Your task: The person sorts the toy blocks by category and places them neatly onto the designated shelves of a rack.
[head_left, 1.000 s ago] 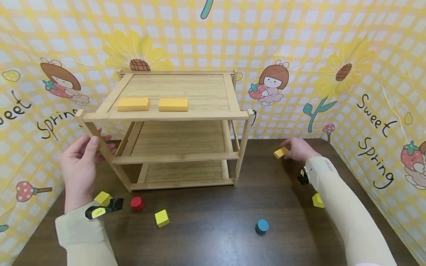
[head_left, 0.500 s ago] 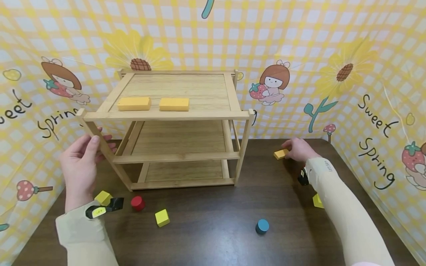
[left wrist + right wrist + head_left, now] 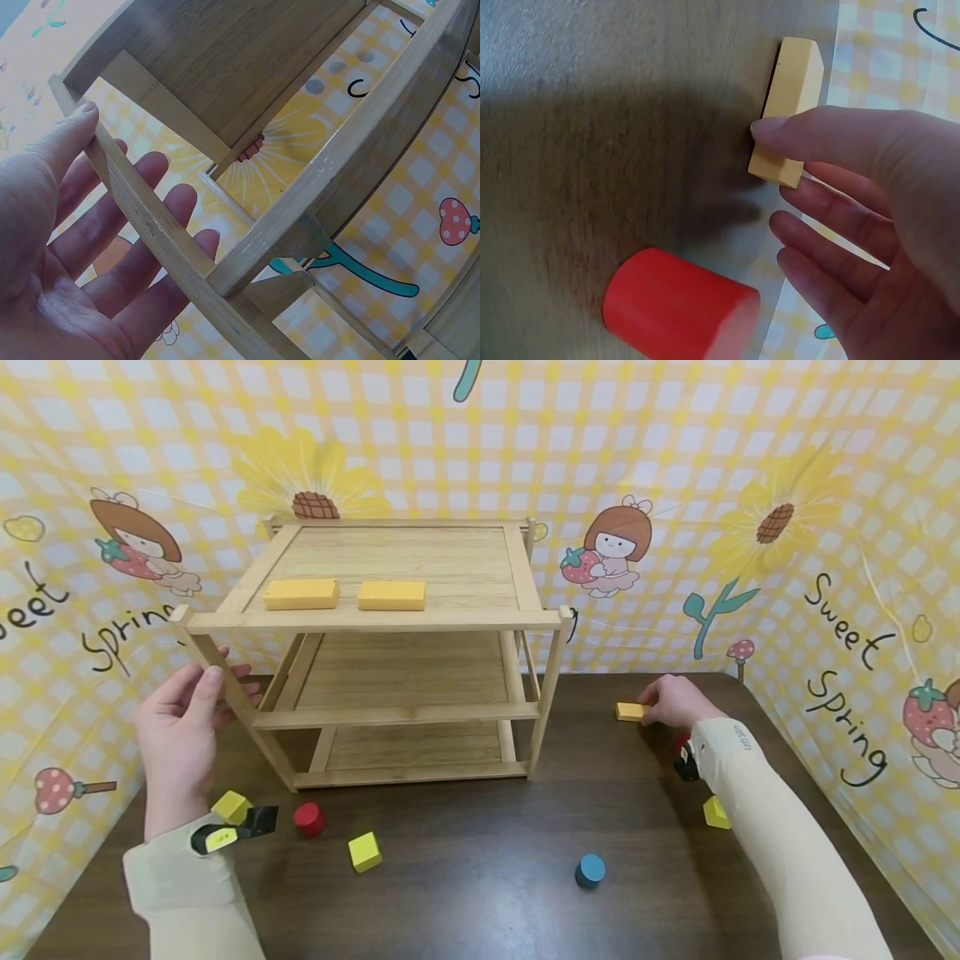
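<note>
My left hand [image 3: 180, 718] is at the front left post of a wooden shelf rack [image 3: 397, 714]. In the left wrist view the thumb [image 3: 79, 127] lies against one side of the post, with the fingers behind it, only lightly bent. At the right rear of the table, my right hand [image 3: 678, 702] pinches one end of a yellow-orange rectangular block [image 3: 628, 712] between thumb and fingers. The right wrist view shows that block [image 3: 795, 79] lying on or just above the tabletop; I cannot tell which. Two similar blocks [image 3: 302, 594] lie along the front of the rack's top shelf.
A red cylinder [image 3: 679, 304] is close to my right hand. Elsewhere on the dark table [image 3: 480, 877] are another red cylinder [image 3: 310, 819], a blue cylinder [image 3: 591, 871], and yellow blocks [image 3: 365, 852], one partly behind my right sleeve. A checked cloth [image 3: 450, 443] surrounds the table.
The block in my right hand has turned a little and lies more level across the head view. The right hand has shifted slightly right and down. My left hand stays at the post.
</note>
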The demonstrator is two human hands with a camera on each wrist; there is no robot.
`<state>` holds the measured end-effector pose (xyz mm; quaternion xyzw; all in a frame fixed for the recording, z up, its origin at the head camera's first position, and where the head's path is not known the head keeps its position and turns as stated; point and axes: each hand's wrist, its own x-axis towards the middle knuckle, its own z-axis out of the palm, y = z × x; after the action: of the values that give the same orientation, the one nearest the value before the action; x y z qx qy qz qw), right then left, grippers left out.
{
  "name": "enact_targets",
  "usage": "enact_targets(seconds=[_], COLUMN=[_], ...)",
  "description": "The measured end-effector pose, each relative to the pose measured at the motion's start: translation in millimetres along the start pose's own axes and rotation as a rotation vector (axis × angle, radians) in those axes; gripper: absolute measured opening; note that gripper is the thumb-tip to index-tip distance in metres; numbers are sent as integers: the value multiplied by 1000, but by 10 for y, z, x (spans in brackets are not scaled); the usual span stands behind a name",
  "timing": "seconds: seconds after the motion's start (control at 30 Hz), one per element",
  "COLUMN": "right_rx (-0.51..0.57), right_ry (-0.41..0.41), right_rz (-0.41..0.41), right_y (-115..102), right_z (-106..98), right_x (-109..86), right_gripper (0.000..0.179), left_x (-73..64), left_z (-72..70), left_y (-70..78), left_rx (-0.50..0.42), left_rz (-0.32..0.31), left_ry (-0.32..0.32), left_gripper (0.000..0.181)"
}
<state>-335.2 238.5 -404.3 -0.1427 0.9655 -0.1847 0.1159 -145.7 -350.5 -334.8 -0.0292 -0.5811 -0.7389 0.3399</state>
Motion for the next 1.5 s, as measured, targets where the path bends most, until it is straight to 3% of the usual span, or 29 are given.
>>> enact_targets(seconds=[0.87,1.5], right_rx=[30,47], right_ry=[117,134], right_rz=[-38,-53], right_y=[84,30], right_z=[-20,-44], right_x=[-43,-104], right_gripper=[31,31], left_x=[-1,4], left_z=[-7,1], left_y=[-8,-11], left_rx=[-17,-17], left_rz=[-4,-11], left_ry=[2,12], left_gripper=[36,36])
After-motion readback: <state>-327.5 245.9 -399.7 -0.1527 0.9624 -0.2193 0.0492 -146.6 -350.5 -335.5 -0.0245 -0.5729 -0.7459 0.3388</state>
